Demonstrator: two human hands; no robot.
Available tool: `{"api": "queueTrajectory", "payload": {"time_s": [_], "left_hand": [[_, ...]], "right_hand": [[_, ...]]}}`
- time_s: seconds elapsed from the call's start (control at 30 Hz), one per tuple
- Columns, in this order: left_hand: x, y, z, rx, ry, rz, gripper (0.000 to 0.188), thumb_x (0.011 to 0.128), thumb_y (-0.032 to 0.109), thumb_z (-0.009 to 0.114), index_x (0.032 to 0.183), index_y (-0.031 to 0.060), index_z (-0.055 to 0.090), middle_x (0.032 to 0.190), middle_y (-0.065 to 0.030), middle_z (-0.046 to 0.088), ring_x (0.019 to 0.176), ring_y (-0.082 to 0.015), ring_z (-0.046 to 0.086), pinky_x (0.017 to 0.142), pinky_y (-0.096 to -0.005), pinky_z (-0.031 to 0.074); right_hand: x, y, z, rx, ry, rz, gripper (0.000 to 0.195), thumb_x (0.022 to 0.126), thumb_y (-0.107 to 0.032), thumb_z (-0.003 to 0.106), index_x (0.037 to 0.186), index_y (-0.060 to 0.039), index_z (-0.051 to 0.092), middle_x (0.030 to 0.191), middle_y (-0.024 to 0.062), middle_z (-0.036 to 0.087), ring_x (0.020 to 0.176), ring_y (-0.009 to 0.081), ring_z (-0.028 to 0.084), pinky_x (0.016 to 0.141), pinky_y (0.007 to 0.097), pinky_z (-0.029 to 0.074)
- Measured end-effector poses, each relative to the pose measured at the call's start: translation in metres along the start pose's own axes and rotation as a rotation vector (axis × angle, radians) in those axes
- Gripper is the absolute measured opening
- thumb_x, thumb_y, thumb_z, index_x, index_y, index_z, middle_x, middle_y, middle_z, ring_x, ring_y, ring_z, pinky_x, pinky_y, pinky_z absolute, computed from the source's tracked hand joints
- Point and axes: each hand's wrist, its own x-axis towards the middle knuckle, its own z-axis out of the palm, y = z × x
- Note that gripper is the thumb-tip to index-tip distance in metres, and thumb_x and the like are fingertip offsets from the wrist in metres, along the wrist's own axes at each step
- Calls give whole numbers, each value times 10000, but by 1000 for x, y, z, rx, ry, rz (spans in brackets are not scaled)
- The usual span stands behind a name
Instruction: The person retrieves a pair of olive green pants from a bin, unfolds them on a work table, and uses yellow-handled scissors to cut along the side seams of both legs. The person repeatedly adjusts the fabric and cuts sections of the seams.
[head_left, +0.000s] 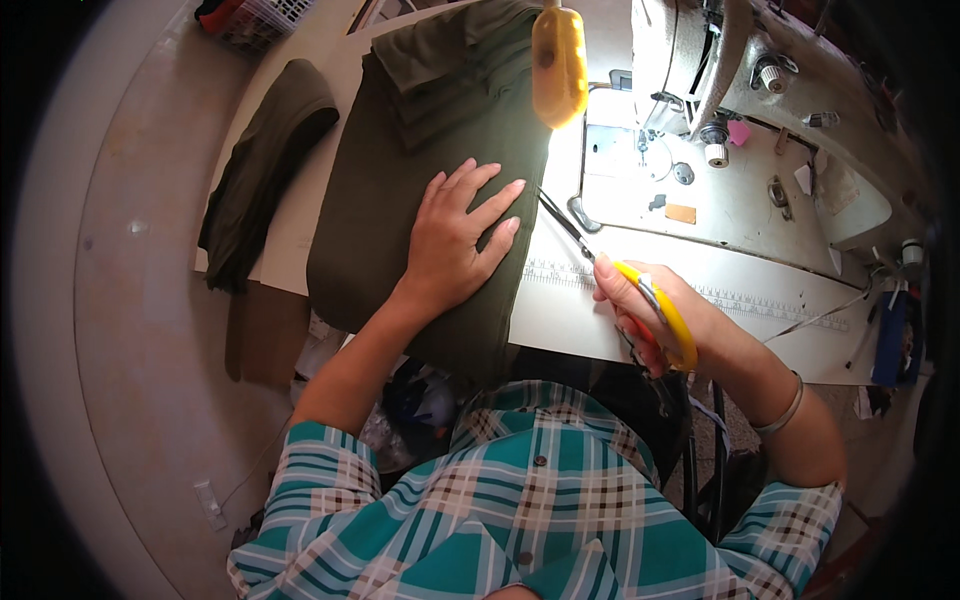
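Observation:
Dark olive-green fabric (382, 225) lies in a layered stack in front of me and hangs over the table's near edge. My left hand (461, 225) rests flat on it with the fingers spread, close to its right edge. My right hand (645, 307) grips a pair of scissors (679, 337) with yellow and orange handles. The dark blades point up and left, and their tips are at the fabric's right edge. Whether they touch the cloth I cannot tell. The blades look nearly closed.
A sewing machine (795, 82) stands at the right, its bed plate (750, 202) brightly lit. A yellow lamp (559, 67) hangs above the fabric's edge. Printed ruler markings (750, 304) run along the white tabletop (562, 322). Another folded olive cloth (274, 165) lies left, with a plastic basket (262, 26) beyond.

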Motion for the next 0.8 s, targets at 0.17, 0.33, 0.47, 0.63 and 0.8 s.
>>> {"api": "queueTrajectory", "payload": {"time_s": [0.17, 0.33, 0.47, 0.63, 0.8], "left_hand": [[1, -1, -1, -12, 10, -5, 387, 944, 197, 641, 1327, 154, 687, 1384, -122, 583, 1333, -350, 518, 1165, -493, 338], [1, 0, -1, -27, 34, -3, 380, 942, 192, 647, 1317, 150, 691, 1366, -120, 598, 1321, -351, 529, 1161, -489, 343], [1, 0, 0, -28, 37, 2, 374, 941, 186, 649, 1311, 149, 693, 1363, -122, 601, 1321, -351, 530, 1157, -489, 348], [1, -1, 0, -15, 36, 4, 372, 942, 183, 648, 1310, 148, 695, 1365, -124, 600, 1321, -350, 530, 1155, -489, 351], [1, -2, 2, -15, 53, 22, 364, 938, 215, 658, 1295, 149, 697, 1350, -113, 594, 1313, -342, 524, 1137, -502, 354]], "right_hand": [[0, -7, -1, -52, -3, 10, 638, 1036, -606, 473, 1039, 23, 582, 599, -22, 465, 363, 87, 472, 341, 234, 398], [3, -6, -3, -60, -17, -26, 685, 988, -668, 517, 1008, 14, 573, 577, 6, 540, 410, 91, 543, 386, 218, 463], [3, -7, 0, -74, 3, -22, 650, 983, -645, 552, 988, 4, 581, 595, 14, 546, 414, 91, 542, 389, 222, 459], [3, -6, 3, -115, 37, -36, 630, 966, -634, 597, 936, -4, 597, 604, 22, 549, 420, 94, 545, 395, 229, 454], [4, -1, 3, -109, 59, -56, 642, 947, -647, 618, 908, -6, 607, 614, 30, 558, 434, 105, 560, 405, 239, 460]]}}
